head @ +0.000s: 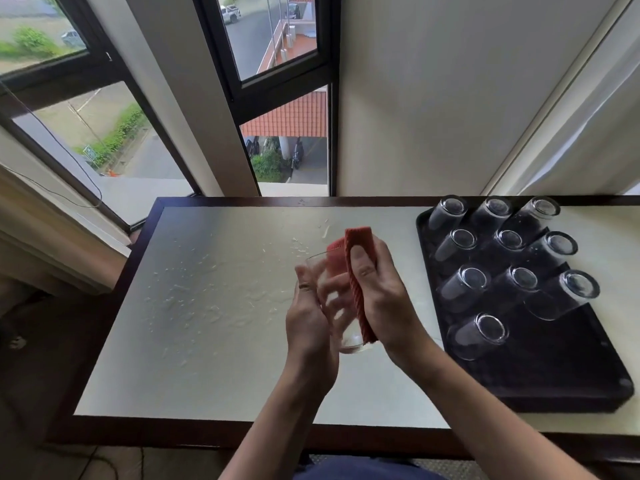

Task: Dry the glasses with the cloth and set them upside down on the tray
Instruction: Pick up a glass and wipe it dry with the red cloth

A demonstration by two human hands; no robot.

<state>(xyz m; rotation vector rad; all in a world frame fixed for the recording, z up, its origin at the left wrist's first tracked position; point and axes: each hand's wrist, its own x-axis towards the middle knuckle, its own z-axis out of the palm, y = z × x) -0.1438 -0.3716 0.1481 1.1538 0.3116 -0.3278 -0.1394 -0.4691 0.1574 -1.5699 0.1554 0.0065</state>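
1. At the far left, a dark-framed window (86,133) looks down on a road and greenery.
2. The pale worktop (207,358), edged in dark wood, carries scattered water drops (194,299) across its left and middle parts.
3. The left hand (306,327) is raised above the middle of the worktop. Its fingers (303,275) are curled round the left side of a clear glass (349,337), grasping it. A ring (304,286) sits on one finger.
4. The glass is held off the worktop and tilted, with its mouth pointing away from the person and its thick base nearest them.
5. A coral-red ribbed cloth (360,271) is stuffed into the mouth of the glass and folds back down its right outer side.
6. The right hand (384,299) grips the cloth against the glass. The thumb presses on the outside fold, and the fingers are wrapped round behind it.
7. To the right, well apart from the hands, a dark rectangular tray (571,375) lies on the worktop.
8. Ten upturned glasses (467,282) stand on the tray, in three rows of three and then one alone nearest the person. The near right part of the tray is bare.
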